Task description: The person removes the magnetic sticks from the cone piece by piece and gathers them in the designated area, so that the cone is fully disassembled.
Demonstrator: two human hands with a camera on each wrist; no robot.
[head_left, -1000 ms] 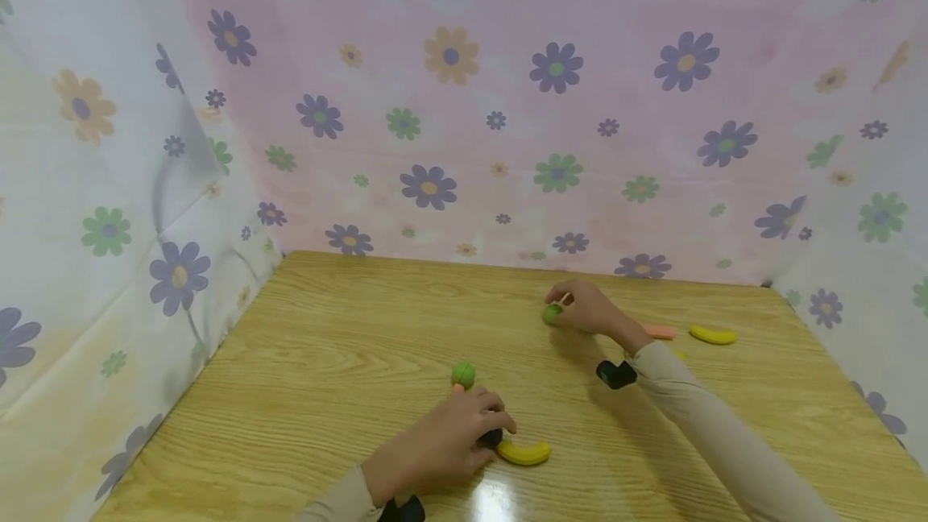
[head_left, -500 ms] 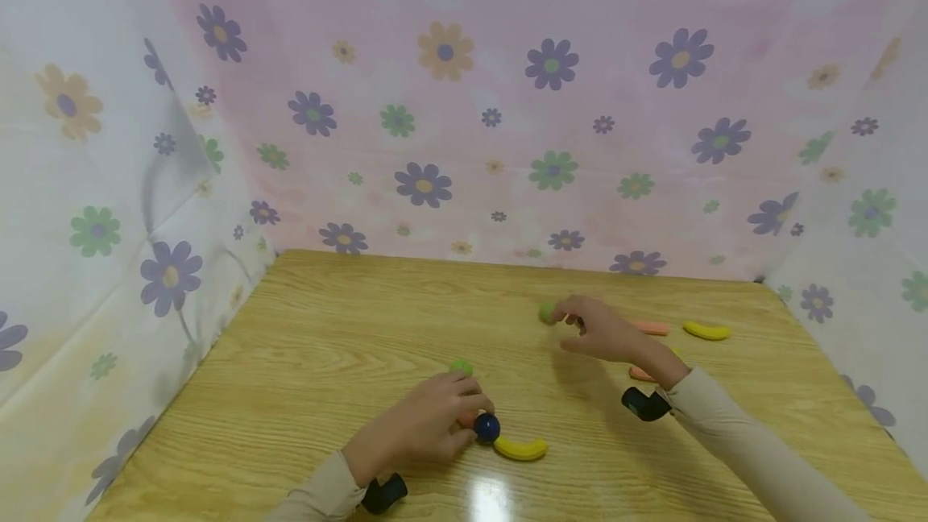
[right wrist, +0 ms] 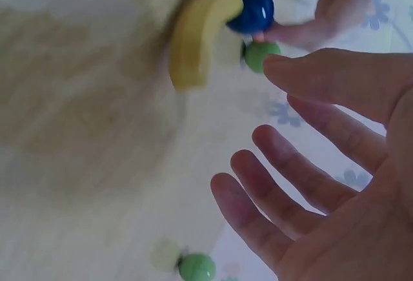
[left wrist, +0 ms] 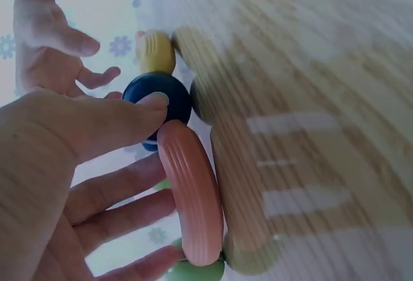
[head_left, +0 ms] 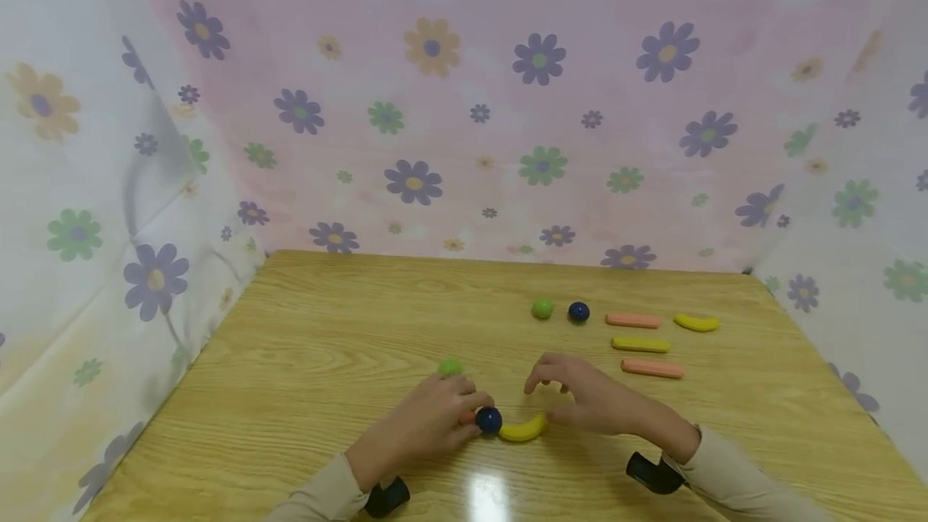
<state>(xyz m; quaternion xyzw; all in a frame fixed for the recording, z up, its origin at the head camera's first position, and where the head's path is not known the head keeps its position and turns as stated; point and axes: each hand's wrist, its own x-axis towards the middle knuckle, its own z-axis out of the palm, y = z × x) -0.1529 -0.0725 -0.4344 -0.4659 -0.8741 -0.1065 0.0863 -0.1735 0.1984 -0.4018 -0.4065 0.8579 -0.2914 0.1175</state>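
Your two hands meet over the small toys at the near middle of the wooden table (head_left: 312, 345).

Your left hand (head_left: 420, 429) lies on the tabletop with its thumb against the blue ball (head_left: 488, 420) and its fingers curled round a pink ridged stick (left wrist: 190, 190); a green ball (head_left: 450, 366) sits just past the fingertips. Your right hand (head_left: 587, 401) hovers with fingers spread and lightly bent, holding nothing, just beside the yellow banana (head_left: 522, 428), which touches the blue ball. Farther back, well apart from both hands, lie another green ball (head_left: 541, 308) and another blue ball (head_left: 578, 312), two pink sticks (head_left: 633, 320), a yellow stick (head_left: 641, 343) and a second banana (head_left: 697, 322).
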